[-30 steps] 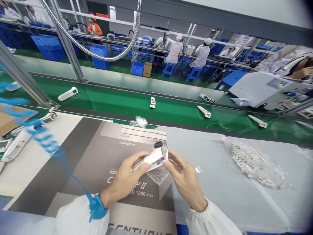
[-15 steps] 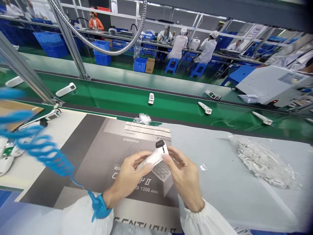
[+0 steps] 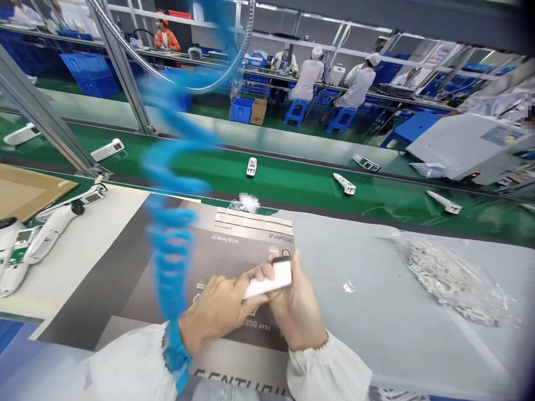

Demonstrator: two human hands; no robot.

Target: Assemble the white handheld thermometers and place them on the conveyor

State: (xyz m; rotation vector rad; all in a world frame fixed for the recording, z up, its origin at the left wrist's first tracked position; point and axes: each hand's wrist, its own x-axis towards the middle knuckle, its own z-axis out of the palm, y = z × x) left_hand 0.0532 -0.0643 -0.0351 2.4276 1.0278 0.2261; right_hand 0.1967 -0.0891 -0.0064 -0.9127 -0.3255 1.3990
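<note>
A white infrared thermometer [image 3: 271, 282] with a dark end is held between both hands above a printed cardboard sheet. My left hand [image 3: 215, 307] is closed around its near-left part, the thumb along the lower edge. My right hand [image 3: 300, 312] cups the dark-ended side from the right and below. Its fingers are partly hidden behind the thermometer and slightly smeared. Around my left wrist is a blue strap [image 3: 175, 351] joined to a coiled blue cord [image 3: 171, 267], which is blurred. Under the hands lies the cardboard sheet [image 3: 167, 245].
A green conveyor belt [image 3: 200, 159] carries several white thermometers past the bench. On the right lies a clear bag of small white parts [image 3: 455, 281]. More thermometer units [image 3: 50, 234] lie at left near brown cardboard [image 3: 33, 189]. A metal frame post [image 3: 125, 72] rises beyond; people sit further back.
The thermometer has been turned in my hands, and my right hand has come in closer around it. The coiled cord has swung right and upright. Units on the belt have shifted left.
</note>
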